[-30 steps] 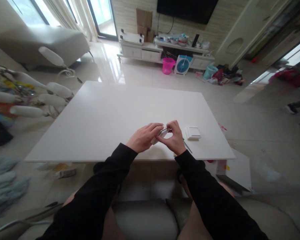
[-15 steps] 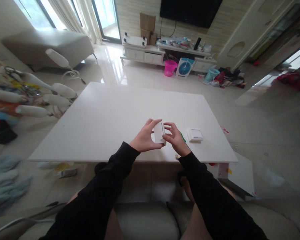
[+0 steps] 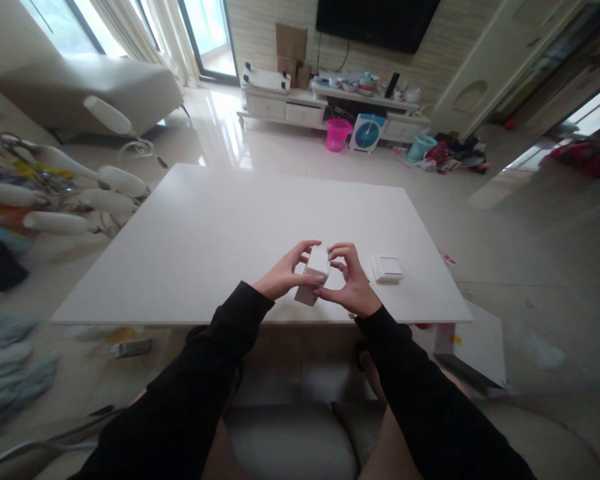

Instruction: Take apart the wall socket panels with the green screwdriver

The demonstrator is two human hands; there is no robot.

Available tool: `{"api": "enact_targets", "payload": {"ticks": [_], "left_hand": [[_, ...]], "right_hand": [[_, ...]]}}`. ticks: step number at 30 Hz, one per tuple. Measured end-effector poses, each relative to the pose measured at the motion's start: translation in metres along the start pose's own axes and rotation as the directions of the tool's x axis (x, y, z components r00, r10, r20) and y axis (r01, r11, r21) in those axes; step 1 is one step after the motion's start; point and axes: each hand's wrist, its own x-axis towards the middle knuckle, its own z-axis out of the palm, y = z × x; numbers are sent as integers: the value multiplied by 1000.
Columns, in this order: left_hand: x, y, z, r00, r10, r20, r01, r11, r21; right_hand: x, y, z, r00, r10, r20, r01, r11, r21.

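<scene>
Both my hands hold a small white box-shaped part [image 3: 312, 275] just above the near edge of the white table [image 3: 220, 233]. My left hand [image 3: 283, 273] grips its left side with curled fingers. On the part's right side my right hand [image 3: 351, 281] pinches it, fingertips on its top. A flat white square switch plate [image 3: 387, 267] lies on the table just right of my right hand. Something green shows under my right wrist, mostly hidden.
White rod-shaped items and scissors [image 3: 55, 193] sit at the left. A grey sofa [image 3: 90, 87] stands at the back left. A TV stand [image 3: 330, 107], a pink basket [image 3: 338, 133] and a blue fan [image 3: 366, 132] are behind the table. A white panel [image 3: 475, 347] leans at the table's right corner.
The white part was low between my hands on the table, then lifted and turned upright; now it is tilted, its lower end toward me, with my right fingers on top.
</scene>
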Motion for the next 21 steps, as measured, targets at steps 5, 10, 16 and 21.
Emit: {"api": "enact_targets", "payload": {"ticks": [5, 10, 16, 21], "left_hand": [[0, -12, 29, 991, -130, -35, 117, 960, -255], [0, -22, 61, 969, -221, -109, 149, 877, -456], [3, -17, 84, 959, -254, -127, 128, 785, -606], [6, -16, 90, 936, -320, -144, 139, 714, -686]], "right_hand": [[2, -4, 2, 978, -113, -174, 71, 970, -230], [4, -11, 16, 939, -20, -344, -35, 988, -153], [6, -14, 25, 861, 62, -504, -132, 986, -105], [10, -11, 23, 852, 82, -517, -165, 979, -117]]}}
